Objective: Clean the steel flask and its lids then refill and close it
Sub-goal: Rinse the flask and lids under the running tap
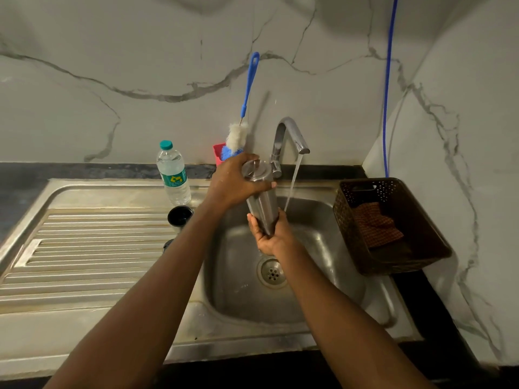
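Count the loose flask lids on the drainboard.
2. A black cup lid stands in front of the plastic bottle; a second dark piece, probably a lid, peeks out nearer the camera, mostly hidden by the left forearm. More could be hidden under it.

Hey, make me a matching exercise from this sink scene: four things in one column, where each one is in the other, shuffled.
1 steel flask
2 bottle brush
3 water bottle
4 checked cloth

A in the brown basket
B on the drainboard
C held by the left hand and right hand
D in the red holder

Pairs: 1-C, 2-D, 3-B, 4-A
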